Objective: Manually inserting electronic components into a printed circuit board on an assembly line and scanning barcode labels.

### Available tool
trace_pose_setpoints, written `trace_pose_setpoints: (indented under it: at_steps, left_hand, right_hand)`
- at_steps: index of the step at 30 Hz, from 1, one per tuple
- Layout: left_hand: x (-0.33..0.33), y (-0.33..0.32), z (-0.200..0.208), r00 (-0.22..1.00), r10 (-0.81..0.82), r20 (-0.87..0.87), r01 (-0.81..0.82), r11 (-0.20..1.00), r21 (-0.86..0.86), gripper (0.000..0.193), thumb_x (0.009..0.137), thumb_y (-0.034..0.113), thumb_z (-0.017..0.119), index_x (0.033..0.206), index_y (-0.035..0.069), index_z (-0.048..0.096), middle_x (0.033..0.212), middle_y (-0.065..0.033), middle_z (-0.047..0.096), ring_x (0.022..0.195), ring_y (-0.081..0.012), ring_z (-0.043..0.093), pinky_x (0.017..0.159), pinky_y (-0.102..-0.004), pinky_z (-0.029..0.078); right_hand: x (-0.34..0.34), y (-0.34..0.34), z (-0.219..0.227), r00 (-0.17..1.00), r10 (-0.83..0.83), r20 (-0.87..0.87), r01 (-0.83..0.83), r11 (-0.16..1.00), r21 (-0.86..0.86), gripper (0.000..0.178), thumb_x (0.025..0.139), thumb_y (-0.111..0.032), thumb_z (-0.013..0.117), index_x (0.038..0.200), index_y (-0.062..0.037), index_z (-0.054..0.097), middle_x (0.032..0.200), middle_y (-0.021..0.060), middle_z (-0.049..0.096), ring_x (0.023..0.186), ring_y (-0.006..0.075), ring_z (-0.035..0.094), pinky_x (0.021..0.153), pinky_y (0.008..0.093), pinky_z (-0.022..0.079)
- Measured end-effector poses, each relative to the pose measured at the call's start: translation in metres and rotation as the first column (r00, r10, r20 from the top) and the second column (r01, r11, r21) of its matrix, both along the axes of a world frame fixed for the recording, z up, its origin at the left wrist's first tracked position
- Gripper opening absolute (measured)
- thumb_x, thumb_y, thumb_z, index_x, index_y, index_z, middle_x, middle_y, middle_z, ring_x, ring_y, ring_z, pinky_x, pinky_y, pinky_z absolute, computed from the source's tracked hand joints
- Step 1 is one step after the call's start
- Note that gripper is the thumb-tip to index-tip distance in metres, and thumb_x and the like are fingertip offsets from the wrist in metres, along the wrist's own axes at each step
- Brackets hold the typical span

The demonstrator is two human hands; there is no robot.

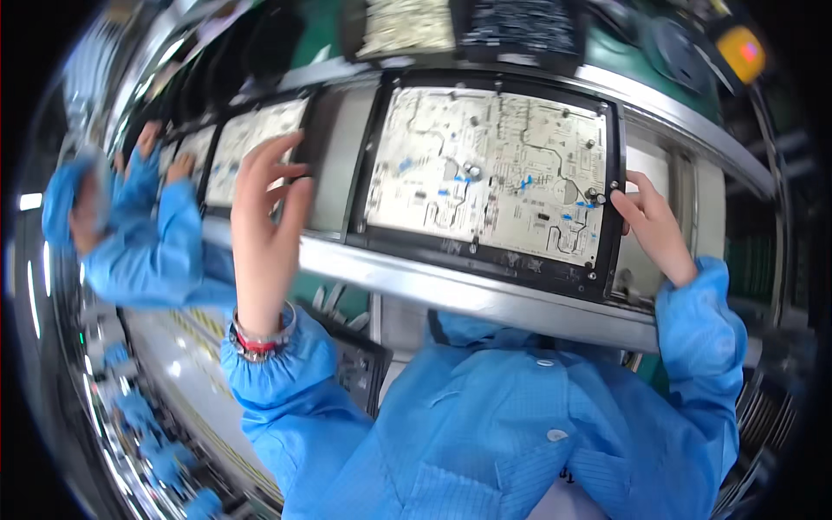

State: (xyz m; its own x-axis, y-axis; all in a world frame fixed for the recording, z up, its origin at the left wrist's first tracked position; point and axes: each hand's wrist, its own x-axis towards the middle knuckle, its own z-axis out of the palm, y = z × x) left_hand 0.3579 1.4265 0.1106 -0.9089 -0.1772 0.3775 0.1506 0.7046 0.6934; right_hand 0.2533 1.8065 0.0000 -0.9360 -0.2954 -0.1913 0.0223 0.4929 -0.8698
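Note:
In front of me a black carrier frame [520, 265] holds white circuit boards [503, 212] with blue and dark small components. On the frame's right edge my right hand [652, 221] is closed, thumb and fingers at the rim. My left hand [267, 195] is raised to the left of this frame. Its fingers are apart and nothing is in them. Part of another framed white circuit board [251, 143] shows behind that hand.
A metal rail [477, 282] runs along the near side of the line. Bins of pale parts [406, 26] and dark parts [520, 30] stand beyond the frame. To my left a co-worker in blue [139, 260] has hands over other boards.

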Motion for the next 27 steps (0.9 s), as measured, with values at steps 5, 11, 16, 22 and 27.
trace_pose_setpoints:
  at_steps: [5, 11, 16, 22, 27]
  left_hand:
    - [0.174, -0.125, -0.132, 0.778, 0.628, -0.018, -0.533, 0.644, -0.549, 0.033, 0.085, 0.010, 0.053, 0.117, 0.000, 0.051, 0.114, -0.0192, 0.053, 0.097, -0.0348, 0.055, 0.082, -0.0419, 0.045]
    - [0.284, -0.140, -0.205, 0.497, 0.823, 0.274, -0.543, 0.541, -0.642, 0.035, 0.091, 0.030, 0.050, 0.111, 0.001, 0.054, 0.105, -0.0228, 0.057, 0.095, -0.0400, 0.055, 0.080, -0.0466, 0.046]
    - [0.303, -0.136, -0.217, 0.521, 0.840, 0.154, -0.626, 0.498, -0.600, 0.025, 0.092, 0.024, 0.050, 0.095, 0.001, 0.059, 0.092, -0.0171, 0.060, 0.085, -0.0368, 0.057, 0.072, -0.0441, 0.045]
    - [0.295, -0.098, -0.167, 0.551, 0.834, -0.016, -0.689, 0.444, -0.573, 0.019, 0.091, 0.019, 0.050, 0.092, 0.002, 0.057, 0.089, -0.0160, 0.055, 0.083, -0.0368, 0.054, 0.069, -0.0418, 0.043]
    - [0.266, 0.010, -0.062, 0.629, 0.736, -0.250, -0.663, 0.340, -0.667, 0.018, 0.089, 0.014, 0.051, 0.100, 0.001, 0.056, 0.097, -0.0157, 0.056, 0.086, -0.0369, 0.055, 0.072, -0.0416, 0.044]
  right_hand:
    - [-0.003, -0.017, 0.018, 0.942, 0.325, 0.082, -0.310, 0.938, -0.156, 0.044, 0.095, -0.021, 0.049, 0.131, 0.0006, 0.037, 0.076, 0.0062, 0.058, 0.067, 0.0117, 0.053, 0.066, 0.0247, 0.042]
    - [-0.020, -0.035, 0.026, 0.959, 0.284, -0.019, -0.284, 0.956, -0.068, 0.031, 0.093, -0.024, 0.053, 0.110, 0.0003, 0.045, 0.066, 0.0063, 0.058, 0.062, 0.0118, 0.054, 0.060, 0.0237, 0.041]
    - [-0.017, -0.042, 0.022, 0.955, 0.292, -0.047, -0.292, 0.956, 0.006, 0.027, 0.093, -0.027, 0.053, 0.105, -0.0041, 0.045, 0.068, 0.0044, 0.055, 0.064, 0.0115, 0.053, 0.063, 0.0243, 0.039]
    - [-0.037, -0.036, 0.003, 0.931, 0.345, -0.121, -0.356, 0.929, -0.095, 0.024, 0.092, -0.021, 0.056, 0.094, -0.0034, 0.040, 0.064, 0.0072, 0.057, 0.057, 0.0120, 0.053, 0.054, 0.0242, 0.040]
    - [-0.045, -0.032, 0.005, 0.922, 0.367, -0.124, -0.378, 0.922, -0.081, 0.026, 0.092, -0.026, 0.055, 0.093, -0.0057, 0.040, 0.065, 0.0044, 0.055, 0.058, 0.0118, 0.056, 0.053, 0.0245, 0.043]
